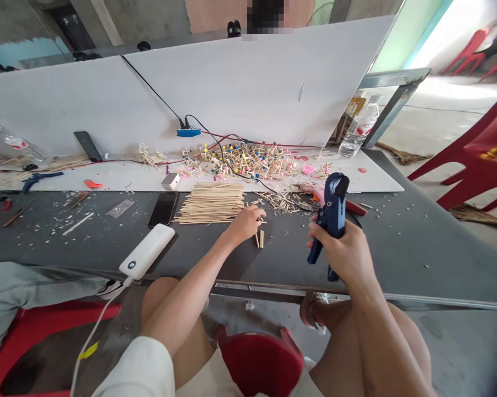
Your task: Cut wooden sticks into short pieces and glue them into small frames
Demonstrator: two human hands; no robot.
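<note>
My right hand [345, 245] is wrapped round the handles of a dark blue cutter [335, 207], its head pointing up and away over the grey table. My left hand [248, 221] is at the right end of a row of long thin wooden sticks [210, 203], with its fingers pinched together on a short stick piece [263, 221], of which only a bit shows. Just below those fingers lie a few short cut sticks [261, 239]. Behind, on a white board, is a heap of small sticks with coloured balls [248, 161].
A white power bank [148, 251] with a cable lies left of my left arm, beside a black phone [162, 209]. Stick scraps [283, 202] and a red-handled tool [356, 208] lie behind the cutter. A water bottle [359, 128] stands back right. Another person's leg [37, 286] is at left.
</note>
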